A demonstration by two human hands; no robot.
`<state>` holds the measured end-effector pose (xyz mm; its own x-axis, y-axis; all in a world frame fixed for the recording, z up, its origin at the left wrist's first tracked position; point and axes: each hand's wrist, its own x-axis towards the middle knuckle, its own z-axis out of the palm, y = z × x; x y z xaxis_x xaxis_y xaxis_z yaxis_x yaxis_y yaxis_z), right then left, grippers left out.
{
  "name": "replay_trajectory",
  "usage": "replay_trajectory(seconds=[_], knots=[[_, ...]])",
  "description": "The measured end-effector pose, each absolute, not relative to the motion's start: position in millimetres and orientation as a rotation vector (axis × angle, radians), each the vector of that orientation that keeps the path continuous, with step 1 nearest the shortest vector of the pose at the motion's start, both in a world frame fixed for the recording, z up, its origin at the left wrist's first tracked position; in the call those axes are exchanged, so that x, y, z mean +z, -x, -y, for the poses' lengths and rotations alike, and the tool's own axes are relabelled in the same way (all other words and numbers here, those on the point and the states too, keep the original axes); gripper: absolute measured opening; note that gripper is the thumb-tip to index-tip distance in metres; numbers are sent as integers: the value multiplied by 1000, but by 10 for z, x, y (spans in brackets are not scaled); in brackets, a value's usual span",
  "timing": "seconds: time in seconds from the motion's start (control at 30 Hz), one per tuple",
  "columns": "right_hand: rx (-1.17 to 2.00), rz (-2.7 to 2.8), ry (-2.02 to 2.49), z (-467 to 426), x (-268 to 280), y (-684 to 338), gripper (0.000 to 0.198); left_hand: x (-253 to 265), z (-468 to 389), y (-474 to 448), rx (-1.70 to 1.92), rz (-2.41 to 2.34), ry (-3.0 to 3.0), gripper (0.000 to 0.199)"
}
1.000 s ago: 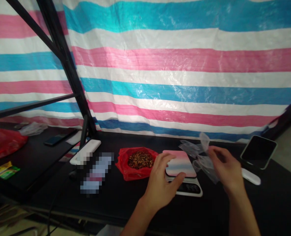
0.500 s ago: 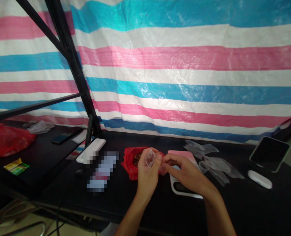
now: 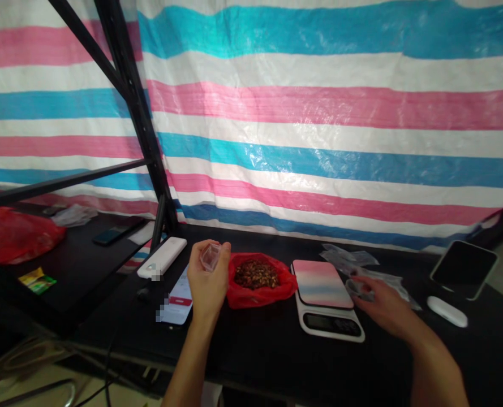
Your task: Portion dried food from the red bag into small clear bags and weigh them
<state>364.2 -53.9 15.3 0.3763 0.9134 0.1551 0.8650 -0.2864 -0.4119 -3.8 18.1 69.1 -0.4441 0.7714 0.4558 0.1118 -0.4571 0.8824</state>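
Observation:
My left hand [image 3: 207,282] is closed around a small clear plastic bag [image 3: 211,257], whose mouth gapes upward above my fingers. Just right of that hand lies an open red plastic bag [image 3: 262,294] filled with small brown pieces [image 3: 256,275], perhaps nuts or seeds. Right of the scale, my right hand [image 3: 378,299] has its fingers and thumb about a clear plastic bag [image 3: 359,289] with a rounded opening. Other flat clear bags [image 3: 347,255] lie behind it. A white kitchen scale [image 3: 325,288] with a shiny plate stands between the red bag and my right hand.
A phone [image 3: 179,302] and a white power bank [image 3: 163,257] lie at left. A dark-screened device [image 3: 464,269] and a white case [image 3: 447,311] are at right. Another red bag [image 3: 26,234] rests on the left table. A striped sheet [image 3: 319,107] hangs behind a black frame [image 3: 128,85].
My hands have moved apart. The left went left with its clear bag, uncovering the red bag's contents; the right crossed over the scale to the clear bags on the right.

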Motion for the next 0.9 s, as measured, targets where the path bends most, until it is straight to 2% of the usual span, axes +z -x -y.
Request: replay_trajectory(seconds=[0.2, 0.37, 0.5, 0.57, 0.63, 0.73, 0.9], knots=[[126, 1413, 2088, 461, 296, -3524, 40, 378, -306, 79, 1593, -1417, -1784, 21], [112, 1505, 1545, 304, 555, -2771, 47, 275, -294, -60, 1335, -1633, -2098, 14], [431, 1655, 1377, 135, 578, -1969, 55, 189, -377, -40, 1386, -1768, -1936, 14], [479, 1739, 1414, 76, 551, -1748, 43, 152, -414, -4, 1338, -1691, -1834, 14], [374, 1832, 1528, 42, 524, -1679, 36, 126, -425, 16, 1244, -1601, -1740, 15], [202, 1917, 1732, 10, 488, -1724, 39, 112, -409, 5, 1149, -1545, -1674, 13], [252, 1999, 1829, -63, 434, -1676, 40, 112, -399, -55, 1197, -1449, -1560, 13]])
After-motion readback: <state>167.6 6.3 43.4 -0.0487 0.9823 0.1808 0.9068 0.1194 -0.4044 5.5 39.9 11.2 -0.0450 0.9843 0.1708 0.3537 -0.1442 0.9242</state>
